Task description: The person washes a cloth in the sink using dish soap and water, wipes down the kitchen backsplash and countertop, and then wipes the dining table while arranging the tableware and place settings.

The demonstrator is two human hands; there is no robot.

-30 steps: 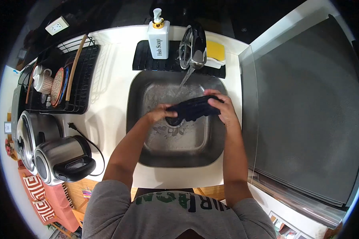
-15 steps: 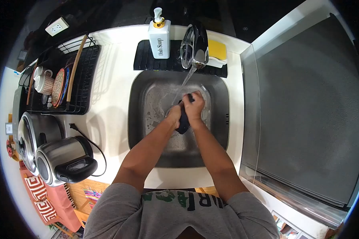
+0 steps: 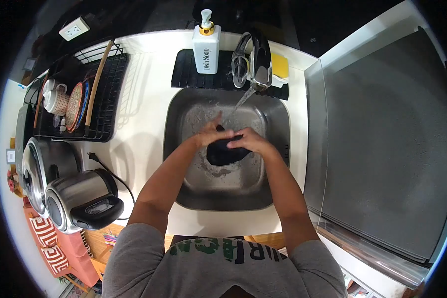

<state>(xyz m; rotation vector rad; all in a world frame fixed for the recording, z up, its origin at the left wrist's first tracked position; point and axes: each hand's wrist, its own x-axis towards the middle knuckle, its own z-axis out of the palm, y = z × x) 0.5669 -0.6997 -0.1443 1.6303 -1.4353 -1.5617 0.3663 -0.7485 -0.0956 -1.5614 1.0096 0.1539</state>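
A dark, limp cloth hangs between my two hands inside the metal sink. From the left, my left hand grips its upper edge, with one finger sticking up and part of the hand hidden by the fabric. My right hand pinches the cloth's upper right side, fingers pointing left. Water runs from the faucet just above and beyond both hands. Wet patches and drops cover the sink floor.
Behind the sink, a black mat bears a dish soap bottle and a yellow sponge. To the left are a dish rack with cups and plates, an electric kettle and its cord. A dark grey panel lies right.
My hands have moved apart from a tight, bunched grip. The cloth is now spread wider and hangs lower between them. The whole view has shifted slightly.
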